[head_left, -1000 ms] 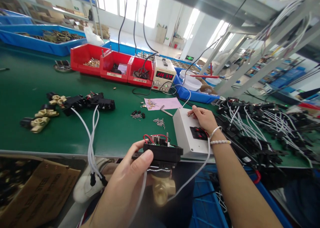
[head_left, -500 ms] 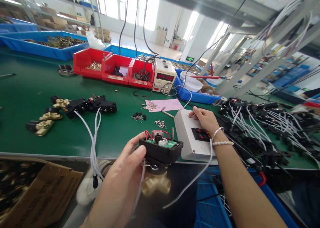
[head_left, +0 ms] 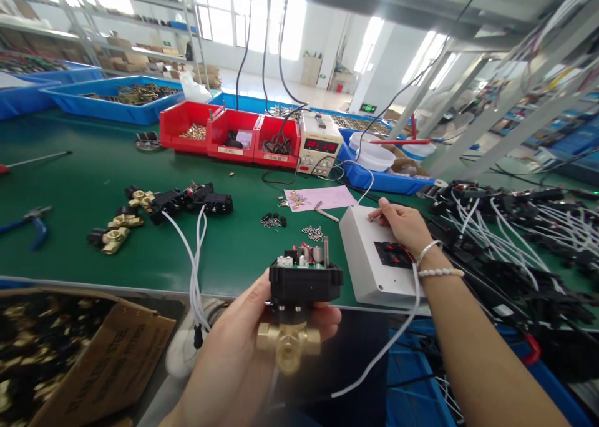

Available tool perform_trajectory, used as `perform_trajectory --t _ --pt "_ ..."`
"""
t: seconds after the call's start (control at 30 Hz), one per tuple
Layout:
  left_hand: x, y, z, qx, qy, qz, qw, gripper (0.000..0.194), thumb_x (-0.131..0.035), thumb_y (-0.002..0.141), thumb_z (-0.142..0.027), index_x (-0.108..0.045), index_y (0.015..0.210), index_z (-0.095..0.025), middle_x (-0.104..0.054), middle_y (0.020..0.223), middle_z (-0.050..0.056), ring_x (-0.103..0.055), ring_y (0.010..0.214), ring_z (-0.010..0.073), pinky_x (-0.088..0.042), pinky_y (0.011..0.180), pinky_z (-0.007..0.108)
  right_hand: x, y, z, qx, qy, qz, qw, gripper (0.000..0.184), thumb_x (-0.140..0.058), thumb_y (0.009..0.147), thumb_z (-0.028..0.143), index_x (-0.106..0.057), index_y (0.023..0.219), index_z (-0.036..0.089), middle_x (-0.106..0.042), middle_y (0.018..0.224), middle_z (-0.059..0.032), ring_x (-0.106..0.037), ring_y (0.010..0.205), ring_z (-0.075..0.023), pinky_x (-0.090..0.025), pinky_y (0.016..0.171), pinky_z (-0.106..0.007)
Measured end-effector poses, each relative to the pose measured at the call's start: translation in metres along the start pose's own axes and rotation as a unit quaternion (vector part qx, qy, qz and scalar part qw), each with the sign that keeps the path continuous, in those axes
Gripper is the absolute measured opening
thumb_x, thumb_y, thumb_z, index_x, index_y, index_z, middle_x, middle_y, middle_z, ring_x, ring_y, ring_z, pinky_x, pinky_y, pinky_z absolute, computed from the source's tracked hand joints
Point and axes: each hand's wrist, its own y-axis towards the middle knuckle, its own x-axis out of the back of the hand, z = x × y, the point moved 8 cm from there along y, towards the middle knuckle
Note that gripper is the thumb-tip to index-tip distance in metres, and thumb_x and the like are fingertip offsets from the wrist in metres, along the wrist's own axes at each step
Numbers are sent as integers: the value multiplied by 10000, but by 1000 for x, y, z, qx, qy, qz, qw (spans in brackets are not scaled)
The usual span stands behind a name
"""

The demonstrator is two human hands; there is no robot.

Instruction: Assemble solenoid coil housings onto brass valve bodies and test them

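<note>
At the bench (head_left: 140,265): left hand (head_left: 231,346), closed, grips valve (head_left: 305,285) upright, likely for viewing; half-curled right hand (head_left: 405,226) rests on box (head_left: 367,271), hold unclear.

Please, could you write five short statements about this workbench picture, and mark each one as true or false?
1. The left hand holds a valve unit with a brass body. True.
2. The right hand holds the blue-handled pliers. False: the right hand is at the light grey box, and the pliers lie on the table.
3. Small metal parts lie on the pink sheet. True.
4. The three open-front bins beside the power supply are yellow. False: these bins are red.
5. The power supply has red digits lit on its display. True.
</note>
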Motion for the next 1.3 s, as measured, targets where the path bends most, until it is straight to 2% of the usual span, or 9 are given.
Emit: perform_trajectory --t 0.2,0.43,0.63,0.83,1.0,1.1,1.2,1.3 --pt "0 -1 -2 -2 -7 -15 1000 375 -484 998 -339 -788 943 -127 -780 875 126 -747 804 209 -605 775 273 -1 2 -3 -6 10 -5 1000 835 -481 512 991 -698 545 185 -692 654 -117 -568 633 -207 -459 667 -336" --pt "4 -2 0 20 -21 -15 999 386 -489 990 -359 -794 931 -130 -781 866 116 -749 804 221 -600 778 277 0 -1 5 12 -6 1 1000 806 -520 518 970 -718 600 193 -697 671 -91 -567 634 -200 -466 662 -325" --pt "-3 -3 1 27 -34 15 999 479 -445 1003 -425 -793 927 -106 -778 868 131 -745 820 214 -585 795 259 1 1 4 23 -24 5 999 771 -515 602 926 -722 628 184 -689 666 -95 -574 624 -201 -472 631 -319" --pt "-5 -5 -4 6 -18 9 1000 456 -572 925 -512 -790 943 -112 -776 871 141 -738 815 222 -570 761 266 0 2 4 41 -20 13 999 694 -535 687 847 -716 648 179 -701 688 -94 -591 640 -203 -483 643 -319" --pt "-12 -1 -9 -19 -17 46 999 415 -624 900 -491 -781 1002 -120 -772 946 144 -724 867 229 -548 811 284 0 2 6 44 -4 16 999 623 -607 659 798 -707 745 190 -713 710 -74 -581 622 -194 -494 656 -332" --pt "-16 0 -12 -30 -23 70 997 373 -652 884 -478 -786 982 -144 -772 900 115 -716 825 208 -539 783 266 0 2 8 41 -4 19 999 587 -636 633 773 -696 712 195 -705 690 -67 -568 608 -190 -487 651 -334" --pt "-17 0 -12 -22 -7 86 996 420 -667 858 -519 -786 952 -127 -762 817 114 -702 758 189 -526 730 243 0 1 10 40 -5 22 999 571 -635 628 765 -689 683 199 -700 684 -66 -567 609 -194 -481 649 -339" --pt "-15 -1 -10 -1 6 93 996 489 -656 845 -562 -781 962 -104 -758 821 131 -701 763 191 -523 725 237 0 1 10 35 -4 22 999 582 -647 606 766 -691 694 192 -697 684 -72 -580 621 -203 -483 650 -342"
